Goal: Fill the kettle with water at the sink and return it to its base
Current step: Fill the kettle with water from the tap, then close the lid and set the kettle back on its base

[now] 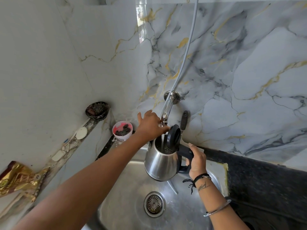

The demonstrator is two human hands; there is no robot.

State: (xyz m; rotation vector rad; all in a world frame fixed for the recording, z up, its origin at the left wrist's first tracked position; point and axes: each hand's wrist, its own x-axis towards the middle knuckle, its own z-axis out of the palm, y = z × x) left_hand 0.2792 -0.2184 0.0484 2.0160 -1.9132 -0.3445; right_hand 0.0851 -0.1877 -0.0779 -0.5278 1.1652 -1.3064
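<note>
A stainless steel kettle (160,161) with a black handle hangs over the steel sink (126,208), its black lid (173,136) flipped up. My right hand (197,161) grips the kettle's handle. A chrome tap (166,112) comes out of the marble wall, and a stream of water falls from it into the kettle's open mouth. My left hand (150,126) rests on the tap's end, fingers wrapped around it. The kettle's base is not in view.
The sink drain strainer (154,204) lies below the kettle. A pink cup with scrubbers (122,131) stands at the sink's back left. A ledge on the left holds a bowl (97,110), a toothbrush, soap pieces and a gold wrapper (20,180). Dark counter (265,178) lies to the right.
</note>
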